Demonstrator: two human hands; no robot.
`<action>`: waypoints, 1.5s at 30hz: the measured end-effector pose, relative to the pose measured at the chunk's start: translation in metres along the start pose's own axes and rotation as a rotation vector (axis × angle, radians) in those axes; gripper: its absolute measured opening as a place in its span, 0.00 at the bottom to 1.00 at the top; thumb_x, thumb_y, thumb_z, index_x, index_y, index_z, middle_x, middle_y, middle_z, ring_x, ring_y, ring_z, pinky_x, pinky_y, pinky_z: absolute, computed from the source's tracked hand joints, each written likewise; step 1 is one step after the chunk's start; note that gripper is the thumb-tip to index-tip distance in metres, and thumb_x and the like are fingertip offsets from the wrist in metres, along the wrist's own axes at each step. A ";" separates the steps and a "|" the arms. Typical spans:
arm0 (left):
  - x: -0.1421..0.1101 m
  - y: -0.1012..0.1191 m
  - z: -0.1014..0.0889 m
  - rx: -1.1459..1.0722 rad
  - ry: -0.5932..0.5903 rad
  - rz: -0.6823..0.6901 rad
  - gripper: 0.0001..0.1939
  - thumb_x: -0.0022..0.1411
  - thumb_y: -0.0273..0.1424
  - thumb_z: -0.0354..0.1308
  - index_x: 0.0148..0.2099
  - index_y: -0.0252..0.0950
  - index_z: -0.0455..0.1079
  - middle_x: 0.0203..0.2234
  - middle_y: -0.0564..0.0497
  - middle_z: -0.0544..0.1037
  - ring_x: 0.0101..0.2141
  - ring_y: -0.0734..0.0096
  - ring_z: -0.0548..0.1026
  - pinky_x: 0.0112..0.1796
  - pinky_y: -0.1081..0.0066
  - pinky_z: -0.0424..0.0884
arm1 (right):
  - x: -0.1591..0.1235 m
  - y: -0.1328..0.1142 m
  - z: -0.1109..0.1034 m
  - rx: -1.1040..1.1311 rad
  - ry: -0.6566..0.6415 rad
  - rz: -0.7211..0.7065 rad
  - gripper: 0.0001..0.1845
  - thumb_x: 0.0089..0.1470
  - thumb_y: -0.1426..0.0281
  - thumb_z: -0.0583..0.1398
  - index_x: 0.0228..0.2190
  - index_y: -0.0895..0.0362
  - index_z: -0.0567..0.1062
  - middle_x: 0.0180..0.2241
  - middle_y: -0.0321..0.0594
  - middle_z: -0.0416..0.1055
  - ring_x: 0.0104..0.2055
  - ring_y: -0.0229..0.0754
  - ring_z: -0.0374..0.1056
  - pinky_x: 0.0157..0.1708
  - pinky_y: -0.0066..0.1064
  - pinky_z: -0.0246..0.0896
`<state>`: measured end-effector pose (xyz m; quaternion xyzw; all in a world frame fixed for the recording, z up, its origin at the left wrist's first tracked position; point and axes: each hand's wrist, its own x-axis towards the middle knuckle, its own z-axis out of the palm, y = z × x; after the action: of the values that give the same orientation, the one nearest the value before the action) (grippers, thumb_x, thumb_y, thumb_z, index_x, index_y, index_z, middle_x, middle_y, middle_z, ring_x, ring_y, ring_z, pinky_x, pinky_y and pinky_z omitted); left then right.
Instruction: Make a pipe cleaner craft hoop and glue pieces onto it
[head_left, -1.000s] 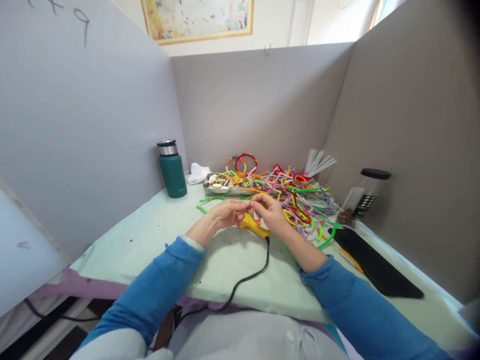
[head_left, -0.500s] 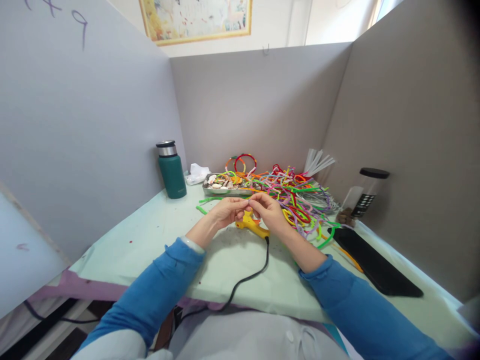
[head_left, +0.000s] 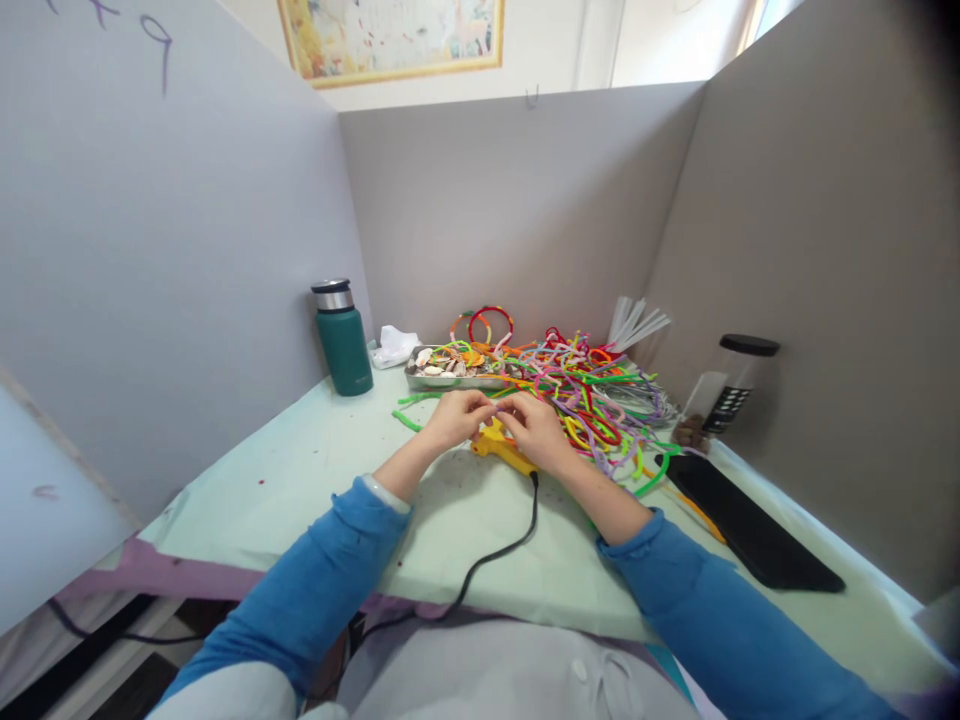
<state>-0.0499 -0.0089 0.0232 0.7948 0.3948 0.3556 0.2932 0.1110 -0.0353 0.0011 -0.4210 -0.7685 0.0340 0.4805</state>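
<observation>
My left hand (head_left: pixel 459 418) and my right hand (head_left: pixel 534 428) meet fingertip to fingertip over the middle of the table. Both are closed in a pinch, and whatever small thing lies between them is too small to name. Just below the fingers a yellow hot glue gun (head_left: pixel 507 454) lies on the table, its black cord (head_left: pixel 487 562) running toward my body. Behind my hands stands a metal tray (head_left: pixel 457 382) of shells and small pieces. Right of it spreads a tangled heap of coloured pipe cleaners (head_left: pixel 592 385).
A green bottle (head_left: pixel 345 350) stands at the left, beside white tissue (head_left: pixel 394 345). Two ring shapes (head_left: pixel 491 312) lean at the back. Clear glue sticks (head_left: pixel 634 325), a clear jar with a black lid (head_left: pixel 731 385) and a black flat object (head_left: pixel 750 520) are to the right. Grey panels (head_left: pixel 517 200) surround the table.
My hands have turned slightly, with the fingers tipping downward and the backs of the hands showing more. The glue gun and the other things stay where they were.
</observation>
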 end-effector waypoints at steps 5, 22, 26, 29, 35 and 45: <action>0.002 -0.003 0.002 0.046 0.025 -0.026 0.12 0.55 0.36 0.52 0.30 0.32 0.69 0.24 0.50 0.76 0.16 0.81 0.69 0.19 0.80 0.62 | -0.001 0.002 0.001 -0.063 0.008 -0.026 0.05 0.52 0.73 0.55 0.30 0.56 0.72 0.30 0.38 0.70 0.32 0.38 0.63 0.31 0.29 0.54; 0.003 -0.006 0.004 -0.168 -0.024 -0.130 0.14 0.54 0.37 0.55 0.30 0.29 0.71 0.23 0.49 0.75 0.15 0.82 0.66 0.17 0.80 0.62 | -0.001 0.004 0.001 -0.157 -0.014 -0.018 0.04 0.52 0.73 0.55 0.28 0.56 0.70 0.29 0.38 0.68 0.31 0.38 0.62 0.31 0.28 0.55; 0.000 -0.002 0.003 -0.312 -0.069 -0.179 0.17 0.52 0.41 0.57 0.32 0.28 0.71 0.25 0.47 0.75 0.15 0.82 0.65 0.18 0.78 0.64 | -0.001 0.003 0.001 -0.161 0.005 -0.020 0.04 0.52 0.72 0.55 0.28 0.56 0.70 0.29 0.38 0.68 0.32 0.39 0.63 0.32 0.29 0.55; 0.000 -0.003 0.001 -0.412 -0.114 -0.204 0.18 0.50 0.41 0.59 0.34 0.28 0.71 0.28 0.46 0.75 0.16 0.82 0.66 0.19 0.77 0.65 | -0.001 0.002 0.000 -0.134 0.038 -0.025 0.05 0.53 0.72 0.54 0.28 0.57 0.70 0.29 0.39 0.68 0.32 0.39 0.63 0.32 0.29 0.55; -0.002 -0.006 -0.002 -0.622 -0.164 -0.230 0.20 0.47 0.41 0.62 0.36 0.28 0.71 0.28 0.46 0.75 0.18 0.83 0.65 0.23 0.76 0.66 | 0.000 -0.004 -0.003 -0.054 0.077 -0.053 0.06 0.53 0.73 0.54 0.28 0.57 0.70 0.28 0.39 0.68 0.31 0.39 0.63 0.32 0.29 0.55; -0.001 -0.002 -0.004 -0.844 -0.247 -0.292 0.13 0.47 0.32 0.64 0.33 0.27 0.70 0.21 0.52 0.71 0.16 0.86 0.63 0.20 0.80 0.60 | -0.002 -0.008 -0.001 0.065 0.119 -0.042 0.06 0.53 0.72 0.54 0.27 0.56 0.70 0.28 0.39 0.68 0.32 0.39 0.63 0.32 0.30 0.57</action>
<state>-0.0545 -0.0081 0.0242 0.5785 0.2854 0.3429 0.6829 0.1074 -0.0422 0.0040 -0.3902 -0.7458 0.0237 0.5393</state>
